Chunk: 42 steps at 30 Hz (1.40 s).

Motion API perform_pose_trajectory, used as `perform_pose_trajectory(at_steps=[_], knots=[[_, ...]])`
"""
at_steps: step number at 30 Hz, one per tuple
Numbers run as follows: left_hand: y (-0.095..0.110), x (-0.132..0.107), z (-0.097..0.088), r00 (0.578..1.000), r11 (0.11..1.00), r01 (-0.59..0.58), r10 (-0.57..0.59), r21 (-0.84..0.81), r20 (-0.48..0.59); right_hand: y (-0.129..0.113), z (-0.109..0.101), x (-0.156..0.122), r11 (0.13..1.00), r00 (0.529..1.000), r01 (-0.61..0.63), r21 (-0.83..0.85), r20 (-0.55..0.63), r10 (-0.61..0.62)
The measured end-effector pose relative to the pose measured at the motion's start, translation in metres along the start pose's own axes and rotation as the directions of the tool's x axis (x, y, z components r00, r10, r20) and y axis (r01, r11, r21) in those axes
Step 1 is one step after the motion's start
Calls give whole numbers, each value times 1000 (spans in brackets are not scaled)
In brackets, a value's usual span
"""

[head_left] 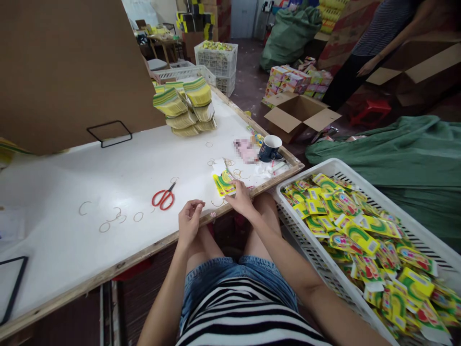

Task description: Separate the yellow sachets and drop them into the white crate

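Observation:
My right hand is at the table's front edge, its fingers closed on the near side of a small yellow-and-green card packet. The packet has a white flap at its far end and lies on or just above the white tabletop. To its left, my left hand is at the same edge with its fingers curled and the thumb against them. Whether anything small is pinched there I cannot make out. Red-handled scissors lie left of my hands, and thin rubber bands are scattered about. Behind stand stacked bundles of yellow-green cards.
On my right, a white plastic crate is heaped with yellow packets. A dark mug and a pixelated pink item are near the table corner. Beyond are an open carton, green sacking and a person.

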<state>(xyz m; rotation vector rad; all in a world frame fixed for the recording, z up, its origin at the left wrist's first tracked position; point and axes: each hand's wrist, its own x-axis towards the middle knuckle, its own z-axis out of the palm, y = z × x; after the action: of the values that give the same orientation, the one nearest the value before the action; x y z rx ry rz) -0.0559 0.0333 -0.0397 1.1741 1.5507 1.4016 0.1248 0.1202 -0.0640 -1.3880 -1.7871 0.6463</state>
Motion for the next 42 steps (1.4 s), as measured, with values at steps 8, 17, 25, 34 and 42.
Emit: perform_pose_trajectory(at_steps=[8,17,25,34,42], knots=[[-1,0,-1,1000,1000,-17,17,18,1,1,4,0,1000,1000,19,-19,-21,-19],[2,0,1,1000,997,-27,27,74,-5,-4,5,-3,998,999,21,-52,-32,-22],[5,-1,1,999,993,-45,46,110,-11,-6,5,-5,997,1000,13,-74,-21,-15],[-2,-1,-1,997,988,-70,71,141,-5,-5,7,-6,997,1000,17,-74,-18,-18],[-3,0,-2,998,988,-64,63,140,15,-5,10,2,995,997,-16,-103,-77,8]])
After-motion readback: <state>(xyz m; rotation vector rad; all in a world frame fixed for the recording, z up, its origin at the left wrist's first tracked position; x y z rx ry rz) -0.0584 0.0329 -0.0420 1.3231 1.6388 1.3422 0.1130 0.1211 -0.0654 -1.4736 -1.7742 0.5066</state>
